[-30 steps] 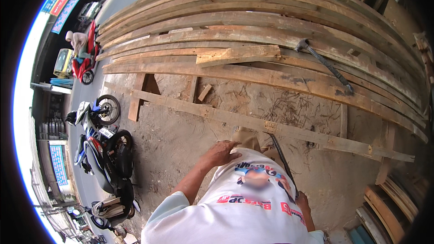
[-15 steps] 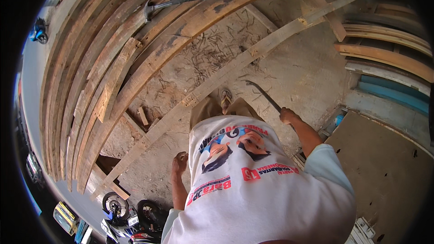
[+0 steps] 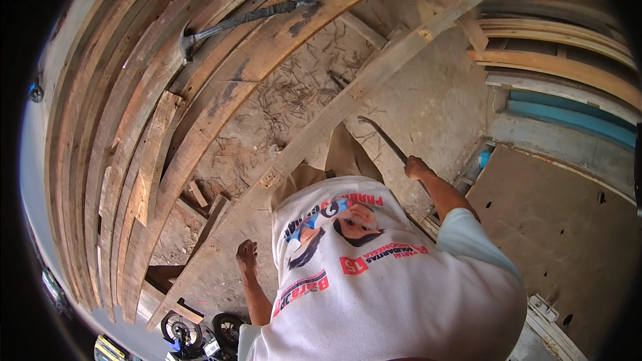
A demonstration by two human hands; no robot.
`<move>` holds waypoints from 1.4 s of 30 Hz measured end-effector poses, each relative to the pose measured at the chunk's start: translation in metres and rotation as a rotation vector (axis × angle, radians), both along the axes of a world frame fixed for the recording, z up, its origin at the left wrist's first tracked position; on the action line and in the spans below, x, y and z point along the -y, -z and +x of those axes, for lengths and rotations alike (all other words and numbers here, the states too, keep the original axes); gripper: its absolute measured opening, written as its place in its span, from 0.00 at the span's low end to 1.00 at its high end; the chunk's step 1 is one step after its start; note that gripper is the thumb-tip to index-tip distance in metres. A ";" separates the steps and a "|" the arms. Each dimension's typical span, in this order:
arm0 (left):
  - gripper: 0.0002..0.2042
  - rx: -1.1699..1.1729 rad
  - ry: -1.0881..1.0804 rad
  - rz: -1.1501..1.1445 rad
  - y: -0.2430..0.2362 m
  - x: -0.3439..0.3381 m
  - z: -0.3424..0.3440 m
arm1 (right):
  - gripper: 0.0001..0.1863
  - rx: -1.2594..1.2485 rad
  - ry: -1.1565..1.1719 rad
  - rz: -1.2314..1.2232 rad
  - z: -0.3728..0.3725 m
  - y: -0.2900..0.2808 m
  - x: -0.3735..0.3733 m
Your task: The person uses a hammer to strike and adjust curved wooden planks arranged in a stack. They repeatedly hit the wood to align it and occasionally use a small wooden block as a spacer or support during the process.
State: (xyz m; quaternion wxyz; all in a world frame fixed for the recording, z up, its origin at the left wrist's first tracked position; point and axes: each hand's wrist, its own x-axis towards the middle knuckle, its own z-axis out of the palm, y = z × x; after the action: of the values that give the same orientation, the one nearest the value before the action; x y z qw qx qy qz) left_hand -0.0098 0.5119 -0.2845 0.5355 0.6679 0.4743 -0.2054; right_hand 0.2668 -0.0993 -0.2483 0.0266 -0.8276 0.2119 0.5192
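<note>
My right hand [image 3: 416, 168] grips a long dark pry bar [image 3: 382, 136] whose curved tip hangs over the dusty concrete. My left hand [image 3: 247, 254] hangs low beside my white printed shirt, empty, with loosely bent fingers apart. Just in front of my khaki trousers [image 3: 351, 157], a pale plank [image 3: 312, 132] runs diagonally. Beyond it, several long timber beams [image 3: 231, 103] lie side by side, with a claw hammer [image 3: 244, 20] resting across them and a short wood piece [image 3: 155, 154] on top. Small dark scraps litter the ground between plank and beams.
At the right are stacked boards [image 3: 552, 63], a blue ledge [image 3: 568, 115] and a large brown board [image 3: 515, 227]. A parked motorbike [image 3: 200, 337] shows at the bottom left, with grey road [image 3: 37, 194] at the far left edge.
My view has swung right from the street, so the beams now run up the left side and the scooter rider has left view. The pry bar in my right hand has come into sight.
</note>
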 end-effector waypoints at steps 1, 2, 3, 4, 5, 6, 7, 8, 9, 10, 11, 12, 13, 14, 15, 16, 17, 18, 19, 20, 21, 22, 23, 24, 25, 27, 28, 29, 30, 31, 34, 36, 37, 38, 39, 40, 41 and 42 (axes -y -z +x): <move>0.25 0.014 -0.040 0.006 -0.006 0.012 0.005 | 0.20 0.014 -0.029 -0.018 0.000 0.027 0.025; 0.25 0.028 -0.076 0.016 -0.013 0.023 0.013 | 0.20 0.016 -0.062 -0.008 0.006 0.029 0.038; 0.27 0.013 -0.101 0.006 -0.018 0.039 0.016 | 0.19 0.018 -0.108 0.005 0.016 0.030 0.052; 0.28 0.008 -0.096 -0.006 -0.022 0.058 0.020 | 0.19 0.020 -0.155 0.018 0.028 0.032 0.068; 0.28 0.007 -0.086 -0.005 -0.029 0.071 0.027 | 0.18 0.023 -0.194 0.013 0.043 0.036 0.082; 0.29 0.007 -0.079 -0.006 -0.033 0.090 0.036 | 0.18 0.027 -0.236 0.004 0.060 0.037 0.099; 0.30 -0.005 -0.066 0.015 -0.035 0.118 0.045 | 0.17 0.031 -0.278 -0.004 0.079 0.039 0.118; 0.30 0.001 -0.056 0.008 -0.046 0.147 0.062 | 0.17 -0.024 -0.324 0.003 0.111 0.034 0.133; 0.30 -0.010 -0.034 -0.003 -0.057 0.175 0.067 | 0.16 -0.021 -0.374 0.012 0.137 0.030 0.149; 0.28 0.026 -0.006 0.011 -0.070 0.204 0.081 | 0.16 -0.015 -0.412 0.019 0.160 0.028 0.164; 0.28 0.025 0.039 0.029 -0.084 0.232 0.090 | 0.16 -0.031 -0.452 0.028 0.189 0.022 0.177; 0.27 -0.010 0.091 0.052 -0.097 0.256 0.096 | 0.16 -0.048 -0.503 0.035 0.219 0.022 0.188; 0.27 -0.036 0.122 0.071 -0.109 0.282 0.101 | 0.15 -0.032 -0.552 0.048 0.242 0.033 0.200; 0.27 -0.066 0.170 0.102 -0.120 0.299 0.108 | 0.15 -0.017 -0.588 0.060 0.260 0.045 0.219; 0.27 -0.095 0.200 0.127 -0.128 0.314 0.117 | 0.15 -0.009 -0.647 0.085 0.283 0.050 0.227; 0.27 -0.122 0.228 0.156 -0.137 0.327 0.125 | 0.15 -0.030 -0.681 0.070 0.303 0.056 0.230; 0.26 -0.139 0.253 0.177 -0.143 0.335 0.137 | 0.14 -0.003 -0.678 0.098 0.320 0.071 0.240; 0.26 -0.156 0.278 0.198 -0.150 0.341 0.149 | 0.14 0.024 -0.673 0.126 0.334 0.084 0.253; 0.26 -0.176 0.289 0.224 -0.158 0.346 0.156 | 0.14 0.008 -0.669 0.124 0.348 0.087 0.257; 0.26 -0.192 0.302 0.239 -0.161 0.352 0.161 | 0.14 -0.008 -0.662 0.122 0.359 0.087 0.266; 0.26 -0.209 0.317 0.258 -0.167 0.357 0.168 | 0.15 -0.026 -0.655 0.122 0.369 0.090 0.270; 0.25 -0.221 0.336 0.274 -0.172 0.359 0.179 | 0.15 0.002 -0.658 0.143 0.381 0.101 0.281; 0.25 -0.237 0.339 0.289 -0.176 0.365 0.187 | 0.13 0.004 -0.681 0.131 0.393 0.103 0.287; 0.25 -0.245 0.329 0.296 -0.181 0.379 0.193 | 0.14 0.012 -0.712 0.109 0.409 0.097 0.289; 0.24 -0.252 0.320 0.302 -0.185 0.391 0.200 | 0.14 0.021 -0.743 0.086 0.424 0.091 0.289; 0.25 -0.323 0.295 0.264 -0.196 0.411 0.218 | 0.13 0.070 -0.781 0.036 0.444 0.093 0.301; 0.25 -0.289 0.273 0.242 -0.187 0.406 0.209 | 0.12 0.113 -0.793 0.022 0.450 0.097 0.306; 0.26 -0.255 0.247 0.217 -0.173 0.395 0.195 | 0.12 0.155 -0.809 0.007 0.455 0.099 0.311; 0.26 -0.222 0.190 0.205 -0.169 0.395 0.172 | 0.13 0.142 -0.810 -0.022 0.460 0.104 0.314; 0.27 -0.244 0.230 0.194 -0.180 0.393 0.191 | 0.14 0.136 -0.822 -0.053 0.459 0.108 0.315; 0.28 -0.221 0.275 0.144 -0.215 0.361 0.191 | 0.27 0.290 -0.938 0.058 0.409 0.108 0.321; 0.29 -0.212 0.266 0.134 -0.224 0.344 0.146 | 0.19 0.551 -0.828 0.193 0.361 0.069 0.302; 0.28 -0.213 0.285 0.097 -0.232 0.339 0.144 | 0.18 0.572 -0.844 0.139 0.342 0.063 0.303; 0.27 -0.270 0.307 0.099 -0.249 0.341 0.159 | 0.19 0.479 -0.811 0.083 0.338 0.042 0.286; 0.28 -0.268 0.325 0.056 -0.266 0.342 0.167 | 0.19 0.451 -0.666 0.086 0.322 0.031 0.275; 0.30 -0.297 0.365 0.035 -0.269 0.343 0.158 | 0.20 0.416 -0.527 0.091 0.314 0.029 0.264; 0.32 -0.268 0.414 0.002 -0.264 0.344 0.146 | 0.17 0.593 -0.419 0.141 0.292 0.038 0.256; 0.36 -0.253 0.473 -0.036 -0.261 0.346 0.143 | 0.18 0.769 -0.311 0.171 0.272 0.043 0.260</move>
State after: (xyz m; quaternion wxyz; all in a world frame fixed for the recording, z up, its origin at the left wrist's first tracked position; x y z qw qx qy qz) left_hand 0.1329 0.1661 -0.0230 0.4210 0.7194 0.3646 -0.4151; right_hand 0.5384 -0.3591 -0.2914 0.0937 -0.9779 0.0151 0.1861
